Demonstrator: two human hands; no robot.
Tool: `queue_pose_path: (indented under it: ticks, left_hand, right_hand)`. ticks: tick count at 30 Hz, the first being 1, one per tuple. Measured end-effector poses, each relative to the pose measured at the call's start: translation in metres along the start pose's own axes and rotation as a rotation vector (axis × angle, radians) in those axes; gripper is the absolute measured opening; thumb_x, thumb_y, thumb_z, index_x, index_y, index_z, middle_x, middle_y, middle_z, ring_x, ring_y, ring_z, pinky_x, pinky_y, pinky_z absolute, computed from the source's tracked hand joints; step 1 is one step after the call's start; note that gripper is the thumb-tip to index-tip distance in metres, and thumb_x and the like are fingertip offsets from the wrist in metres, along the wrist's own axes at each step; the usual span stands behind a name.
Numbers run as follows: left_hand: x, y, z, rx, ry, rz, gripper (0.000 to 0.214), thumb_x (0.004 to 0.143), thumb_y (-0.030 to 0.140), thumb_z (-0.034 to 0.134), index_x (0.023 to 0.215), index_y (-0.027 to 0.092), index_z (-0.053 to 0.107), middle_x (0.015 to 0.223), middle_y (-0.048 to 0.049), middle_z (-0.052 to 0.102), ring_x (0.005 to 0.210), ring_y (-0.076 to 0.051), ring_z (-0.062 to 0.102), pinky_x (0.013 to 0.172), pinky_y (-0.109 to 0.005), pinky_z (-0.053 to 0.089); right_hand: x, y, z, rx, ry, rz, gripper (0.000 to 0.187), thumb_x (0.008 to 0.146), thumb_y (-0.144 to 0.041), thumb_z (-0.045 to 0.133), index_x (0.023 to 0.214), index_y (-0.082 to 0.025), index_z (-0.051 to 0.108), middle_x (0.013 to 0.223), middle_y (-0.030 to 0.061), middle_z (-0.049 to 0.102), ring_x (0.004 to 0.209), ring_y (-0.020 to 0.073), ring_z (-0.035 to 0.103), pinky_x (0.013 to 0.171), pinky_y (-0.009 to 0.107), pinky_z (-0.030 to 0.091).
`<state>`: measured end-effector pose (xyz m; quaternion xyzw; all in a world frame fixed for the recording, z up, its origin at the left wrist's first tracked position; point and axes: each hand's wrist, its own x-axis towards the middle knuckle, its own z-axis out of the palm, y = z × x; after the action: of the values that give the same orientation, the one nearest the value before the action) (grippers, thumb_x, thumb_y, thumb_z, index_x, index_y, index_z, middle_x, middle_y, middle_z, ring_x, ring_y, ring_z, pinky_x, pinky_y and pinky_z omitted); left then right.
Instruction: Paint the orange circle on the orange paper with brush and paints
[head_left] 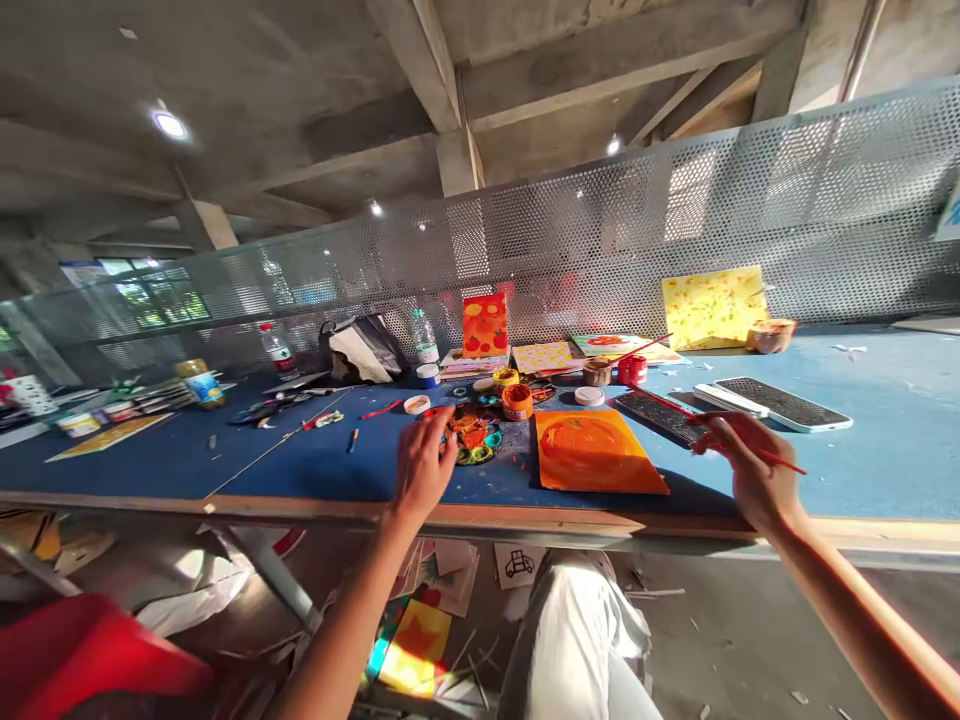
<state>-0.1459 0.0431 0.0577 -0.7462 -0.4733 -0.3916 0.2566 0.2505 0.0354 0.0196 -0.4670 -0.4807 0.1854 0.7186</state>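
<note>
My right hand [761, 468] grips a thin red paintbrush [787, 464], whose front end points left over a dark phone-like slab [660, 415]. Left of it, near the table edge, lies a canvas board [592, 455] painted orange, with a large red-orange round shape on it. My left hand [426, 462] has its fingers curled at the left edge of a round paint palette [476, 440] smeared with orange, yellow and teal; its fingertips partly hide that rim. Behind the palette stand an open orange paint jar [517, 403] and a yellow paint jar [505, 378].
A red paint jar [632, 371], white lids [589, 396] and a white-edged tablet-like slab [795, 405] lie on the blue table [285, 460]. Small paintings, including a yellow one [712, 308], lean against the perforated metal screen [570, 250]. Bottles [425, 338] and a bag [365, 347] stand further left.
</note>
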Motion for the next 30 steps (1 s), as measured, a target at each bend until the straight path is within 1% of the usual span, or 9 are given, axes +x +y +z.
queue_pose_path:
  ticks: [2,3,6,9,12,14,20,26,30]
  left_hand:
    - [0.013,-0.021,0.007,0.029,0.001,-0.088,0.039,0.091,0.02,0.046,0.129,0.015,0.052,0.11,-0.0126,0.068,0.104,-0.026,0.062,0.095,-0.041,0.045]
    - [0.019,-0.03,0.012,0.038,-0.007,-0.125,0.04,0.09,0.02,0.047,0.13,0.015,0.05,0.11,-0.013,0.068,0.103,-0.027,0.063,0.094,-0.041,0.046]
    - [0.033,-0.05,0.026,0.054,-0.027,-0.22,0.041,0.088,0.017,0.051,0.129,0.013,0.05,0.108,-0.0139,0.067,0.101,-0.027,0.063,0.093,-0.04,0.046]
    - [0.035,-0.06,0.042,0.057,-0.035,-0.307,0.037,0.09,0.019,0.053,0.127,0.012,0.051,0.107,-0.0117,0.066,0.101,-0.025,0.063,0.094,-0.043,0.047]
    - [0.029,-0.067,0.053,0.051,-0.041,-0.376,0.033,0.093,0.03,0.056,0.122,0.014,0.054,0.108,-0.0079,0.065,0.099,-0.021,0.063,0.092,-0.045,0.05]
    - [0.025,-0.071,0.057,0.05,-0.039,-0.415,0.032,0.093,0.034,0.057,0.119,0.015,0.056,0.109,-0.0074,0.064,0.099,-0.021,0.063,0.091,-0.045,0.051]
    - [0.021,-0.078,0.059,0.036,-0.04,-0.477,0.032,0.093,0.035,0.057,0.118,0.015,0.057,0.109,-0.0074,0.063,0.1,-0.021,0.063,0.091,-0.045,0.051]
    - [0.022,-0.078,0.06,0.007,-0.019,-0.492,0.032,0.093,0.037,0.056,0.117,0.015,0.057,0.106,-0.0067,0.064,0.098,-0.021,0.062,0.09,-0.044,0.051]
    - [0.022,-0.08,0.061,-0.004,0.002,-0.507,0.032,0.093,0.037,0.055,0.116,0.014,0.056,0.103,-0.0062,0.064,0.095,-0.02,0.063,0.088,-0.043,0.051]
  right_hand:
    - [-0.003,-0.001,-0.001,-0.043,-0.092,-0.002,0.032,0.072,-0.051,0.069,0.076,-0.019,0.068,0.058,0.0011,0.061,0.058,0.0184,0.06,0.061,0.033,0.046]
    - [-0.005,-0.002,-0.001,-0.055,-0.129,-0.001,0.031,0.073,-0.05,0.069,0.078,-0.019,0.068,0.057,0.0005,0.061,0.058,0.0187,0.06,0.062,0.032,0.045]
    - [-0.006,-0.003,-0.001,-0.083,-0.163,-0.013,0.033,0.075,-0.052,0.067,0.082,-0.02,0.067,0.056,-0.0002,0.06,0.058,0.0191,0.06,0.061,0.032,0.044]
    - [-0.005,-0.002,-0.002,-0.099,-0.187,-0.016,0.031,0.077,-0.051,0.065,0.084,-0.021,0.066,0.056,-0.0006,0.059,0.056,0.0183,0.058,0.059,0.031,0.044]
    - [-0.005,0.0,-0.003,-0.114,-0.195,-0.013,0.027,0.077,-0.048,0.065,0.08,-0.021,0.065,0.056,-0.0015,0.058,0.054,0.0163,0.055,0.059,0.03,0.044]
    - [-0.005,0.0,-0.003,-0.115,-0.182,-0.012,0.026,0.077,-0.047,0.065,0.078,-0.021,0.064,0.056,-0.0019,0.057,0.054,0.0158,0.055,0.06,0.03,0.044]
    - [-0.005,-0.001,-0.003,-0.099,-0.11,-0.009,0.027,0.077,-0.048,0.065,0.08,-0.021,0.064,0.053,-0.0017,0.056,0.053,0.0176,0.056,0.06,0.031,0.041]
    - [-0.005,-0.001,-0.003,-0.076,-0.086,-0.003,0.025,0.076,-0.046,0.067,0.08,-0.022,0.066,0.052,-0.0011,0.057,0.051,0.0171,0.055,0.059,0.032,0.041]
    - [-0.006,-0.003,-0.001,0.007,-0.088,0.019,0.025,0.072,-0.044,0.071,0.079,-0.02,0.068,0.053,-0.0001,0.058,0.05,0.0164,0.055,0.057,0.032,0.043]
